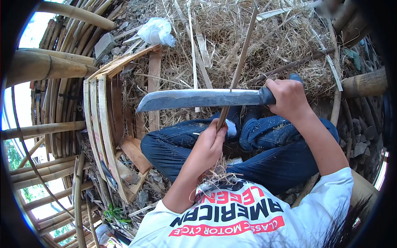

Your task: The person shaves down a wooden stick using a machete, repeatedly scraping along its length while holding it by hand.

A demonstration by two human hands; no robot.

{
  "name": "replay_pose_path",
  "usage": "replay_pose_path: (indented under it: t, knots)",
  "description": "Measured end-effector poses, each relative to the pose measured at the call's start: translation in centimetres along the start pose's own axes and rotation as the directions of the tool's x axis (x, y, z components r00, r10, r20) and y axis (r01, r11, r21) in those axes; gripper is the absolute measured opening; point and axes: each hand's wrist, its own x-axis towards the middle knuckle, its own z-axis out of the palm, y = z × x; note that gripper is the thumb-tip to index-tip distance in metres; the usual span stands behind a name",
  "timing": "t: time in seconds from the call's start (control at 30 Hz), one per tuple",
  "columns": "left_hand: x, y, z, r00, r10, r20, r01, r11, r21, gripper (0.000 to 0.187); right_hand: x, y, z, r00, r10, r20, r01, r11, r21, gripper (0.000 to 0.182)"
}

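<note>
My right hand [288, 97] is wrapped round the dark handle of a machete [194, 99], whose broad blade points left across the middle of the view. My left hand [210, 144] is closed round the lower end of a thin bamboo strip [240, 62], which slants up and away from me. The blade crosses the strip just above my left hand, its upper edge against or very near it. My crossed legs in dark jeans [277, 134] lie below the blade, with bits of shavings on them. Curly shavings [219, 172] also rest by my left wrist.
A slatted wooden crate [101, 124] stands on its side at the left. Heaped shavings [264, 41] and loose strips cover the ground ahead. A white plastic bag [157, 32] lies beyond the crate. Bamboo poles [45, 68] form a frame at left; another pole [366, 84] is at right.
</note>
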Motion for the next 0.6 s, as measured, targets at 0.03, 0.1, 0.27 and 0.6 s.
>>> replay_pose_path:
  t: [0.03, 0.1, 0.27, 0.6]
  knots:
    - [0.1, -0.1, 0.1, 1.000, 0.001, -0.001, -0.001, 1.000, -0.003, 0.021, 0.0, 0.0, -0.1, 1.000, -0.013, 0.008, 0.012, 1.000, 0.001, 0.031]
    - [0.3, -0.7, 0.4, 0.999, -0.032, -0.034, 0.029, 0.997, -0.075, 0.019, 0.1, -0.5, -0.2, 0.999, -0.034, 0.016, 0.034, 0.999, 0.005, 0.031]
    - [1.2, -1.4, 1.2, 1.000, 0.024, -0.014, -0.026, 0.992, -0.121, 0.012, 0.4, -2.8, -0.1, 0.991, -0.124, 0.041, 0.114, 0.974, 0.195, 0.030]
    - [0.9, -0.9, 1.6, 1.000, -0.007, -0.020, 0.004, 0.989, -0.149, 0.012, 0.2, 0.6, -0.1, 0.992, 0.106, 0.070, -0.117, 0.979, 0.169, 0.023]
